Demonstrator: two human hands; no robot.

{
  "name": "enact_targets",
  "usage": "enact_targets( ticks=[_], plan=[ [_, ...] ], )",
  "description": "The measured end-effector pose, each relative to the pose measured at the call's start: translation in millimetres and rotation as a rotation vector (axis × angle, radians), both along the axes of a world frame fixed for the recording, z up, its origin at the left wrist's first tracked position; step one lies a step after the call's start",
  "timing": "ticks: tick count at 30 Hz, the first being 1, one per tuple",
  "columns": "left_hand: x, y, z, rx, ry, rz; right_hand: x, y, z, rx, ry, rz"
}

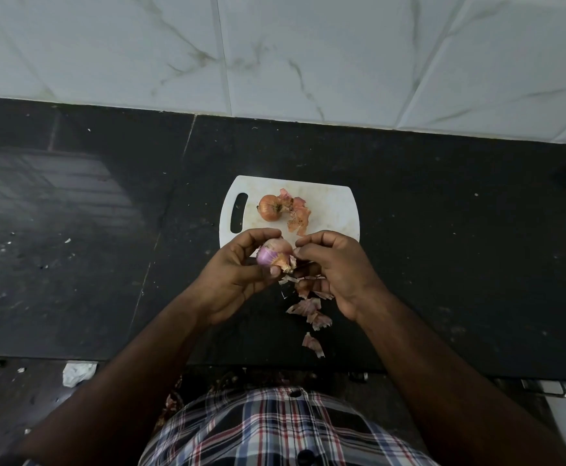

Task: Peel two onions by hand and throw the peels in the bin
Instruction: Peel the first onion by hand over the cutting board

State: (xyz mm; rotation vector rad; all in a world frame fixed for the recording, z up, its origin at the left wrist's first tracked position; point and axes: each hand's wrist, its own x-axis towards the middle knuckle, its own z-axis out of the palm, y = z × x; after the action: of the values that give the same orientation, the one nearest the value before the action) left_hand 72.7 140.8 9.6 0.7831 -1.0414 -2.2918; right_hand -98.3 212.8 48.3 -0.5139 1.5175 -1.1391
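My left hand [237, 274] grips a partly peeled purple onion [272, 252] just in front of the white cutting board [333, 210]. My right hand [333, 267] pinches the onion's loose skin at its right side, fingers curled. A second onion [269, 207], still in brown skin, lies on the board beside a pile of torn peels [299, 215]. More peels [310, 309] lie scattered on the black counter below my hands.
The black stone counter [443, 250] runs left to right, backed by a white marble-tiled wall [274, 55]. Crumpled white scraps [77, 373] lie on the dark floor at lower left. A metal fitting [550, 388] shows at lower right. No bin is in view.
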Motion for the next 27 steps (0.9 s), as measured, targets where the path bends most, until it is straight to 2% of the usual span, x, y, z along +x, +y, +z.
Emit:
enact_targets(
  ticks=[3, 9, 14, 17, 22, 27],
  plan=[
    [-1, 0, 1, -0.015, -0.014, -0.013, 0, -1, -2, -0.004, 0.077, 0.004],
    [-3, -1, -3, 0.003, 0.011, 0.017, 0, -1, -8, 0.028, -0.028, -0.068],
    [-1, 0, -9, 0.067, 0.09, 0.027, 0, 1, -18, 0.026, 0.041, -0.067],
    [-1, 1, -10, 0.134, 0.152, 0.024, -3, 2, -24, 0.0, 0.16, -0.029],
    [0, 3, -8, 0.22, 0.177, 0.022, -8, 3, -35, -0.022, 0.583, 0.07],
    [7, -4, -8, 0.264, 0.21, -0.012, -16, 9, -40, -0.019, 0.646, 0.165]
  ],
)
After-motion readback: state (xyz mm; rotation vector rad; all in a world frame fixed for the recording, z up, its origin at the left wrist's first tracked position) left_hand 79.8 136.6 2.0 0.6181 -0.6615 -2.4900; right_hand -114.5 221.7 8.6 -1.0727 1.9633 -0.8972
